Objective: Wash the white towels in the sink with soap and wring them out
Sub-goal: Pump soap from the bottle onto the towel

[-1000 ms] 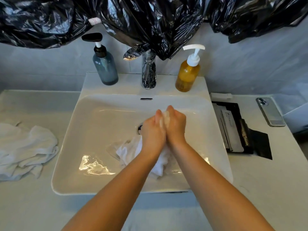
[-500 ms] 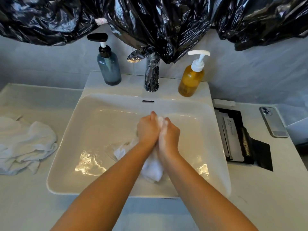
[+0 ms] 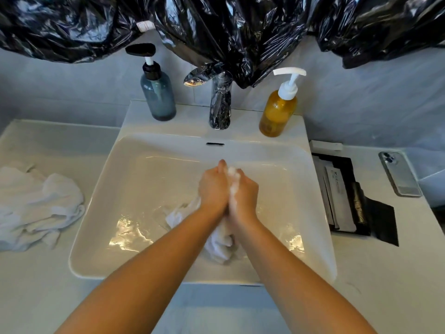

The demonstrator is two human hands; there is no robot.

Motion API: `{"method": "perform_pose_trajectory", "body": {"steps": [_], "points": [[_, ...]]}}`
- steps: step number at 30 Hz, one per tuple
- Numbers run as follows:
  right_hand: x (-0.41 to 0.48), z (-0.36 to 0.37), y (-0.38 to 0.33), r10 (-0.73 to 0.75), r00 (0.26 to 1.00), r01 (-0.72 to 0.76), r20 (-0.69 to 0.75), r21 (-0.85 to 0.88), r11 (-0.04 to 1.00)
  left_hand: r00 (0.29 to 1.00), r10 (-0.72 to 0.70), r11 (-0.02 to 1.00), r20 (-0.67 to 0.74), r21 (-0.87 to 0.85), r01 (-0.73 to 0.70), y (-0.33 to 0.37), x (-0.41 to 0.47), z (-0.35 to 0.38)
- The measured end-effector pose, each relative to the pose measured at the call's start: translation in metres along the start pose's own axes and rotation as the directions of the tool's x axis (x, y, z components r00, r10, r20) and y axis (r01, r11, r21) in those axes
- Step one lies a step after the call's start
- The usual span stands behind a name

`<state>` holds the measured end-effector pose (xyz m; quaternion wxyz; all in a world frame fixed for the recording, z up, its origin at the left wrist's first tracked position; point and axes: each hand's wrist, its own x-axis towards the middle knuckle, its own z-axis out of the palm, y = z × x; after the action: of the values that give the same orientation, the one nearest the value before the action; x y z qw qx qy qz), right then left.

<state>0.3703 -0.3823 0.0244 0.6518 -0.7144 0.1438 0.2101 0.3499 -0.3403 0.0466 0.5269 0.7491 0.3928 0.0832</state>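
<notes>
Left hand [image 3: 213, 189], right hand [image 3: 244, 194]: grips pressed together, clamped on soapy white towel [image 3: 220, 244]. Tail hangs below both wrists, toward sink [image 3: 84, 268] near rim.

You have a single view, from the camera on your head. It faces forward and steeply down, close above the sink [image 3: 192, 116], taking in the desk [image 3: 36, 297] either side and the wall [image 3: 361, 104] behind.
</notes>
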Motion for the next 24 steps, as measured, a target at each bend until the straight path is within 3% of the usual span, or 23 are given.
{"method": "perform_pose_trajectory", "body": {"steps": [2, 5, 7, 9, 11, 13, 15, 18, 20, 22, 24], "points": [[-0.001, -0.009, -0.005, -0.040, 0.999, 0.044, 0.029, -0.149, 0.988, 0.999, 0.041, 0.999, 0.019, -0.005, -0.041, 0.000, -0.008, 0.003], [-0.017, -0.010, -0.008, 0.012, 0.997, -0.005, 0.080, -0.087, 0.996, 0.997, -0.024, 0.999, 0.078, -0.046, 0.028, -0.005, 0.003, -0.005], [-0.019, -0.018, -0.013, 0.037, 0.981, -0.016, 0.190, -0.111, 0.994, 0.976, -0.057, 0.975, 0.211, -0.199, 0.100, -0.002, 0.011, -0.024], [-0.012, -0.033, -0.026, 0.040, 0.971, -0.034, 0.237, -0.031, 0.999, 0.913, -0.057, 0.908, 0.403, -0.359, 0.215, -0.002, 0.013, -0.046], [-0.003, -0.050, -0.039, 0.080, 0.955, -0.075, 0.286, -0.028, 0.997, 0.854, 0.055, 0.949, 0.517, -0.294, 0.117, -0.006, 0.014, -0.068], [0.001, -0.061, -0.045, 0.039, 0.928, 0.039, 0.371, -0.201, 0.979, 0.823, 0.093, 0.992, 0.560, -0.119, -0.031, -0.007, 0.022, -0.088], [0.004, -0.069, -0.052, -0.113, 0.903, 0.317, 0.415, -0.463, 0.828, 0.812, 0.121, 0.964, 0.571, 0.127, -0.232, -0.006, 0.030, -0.101], [0.004, -0.073, -0.060, -0.193, 0.839, 0.529, 0.509, -0.680, 0.507, 0.800, 0.158, 0.762, 0.579, 0.444, -0.472, -0.019, 0.035, -0.102], [-0.005, -0.064, -0.068, -0.273, 0.789, 0.614, 0.551, -0.675, 0.411, 0.809, 0.147, 0.702, 0.569, 0.516, -0.491, -0.046, 0.033, -0.098], [-0.020, -0.048, -0.086, -0.484, 0.685, 0.721, 0.545, -0.603, 0.341, 0.841, 0.154, 0.785, 0.519, 0.453, -0.423, -0.073, 0.027, -0.092], [-0.028, -0.029, -0.109, -0.698, 0.537, 0.799, 0.474, -0.551, 0.241, 0.879, 0.165, 0.865, 0.447, 0.363, -0.347, -0.088, 0.021, -0.090]]}}
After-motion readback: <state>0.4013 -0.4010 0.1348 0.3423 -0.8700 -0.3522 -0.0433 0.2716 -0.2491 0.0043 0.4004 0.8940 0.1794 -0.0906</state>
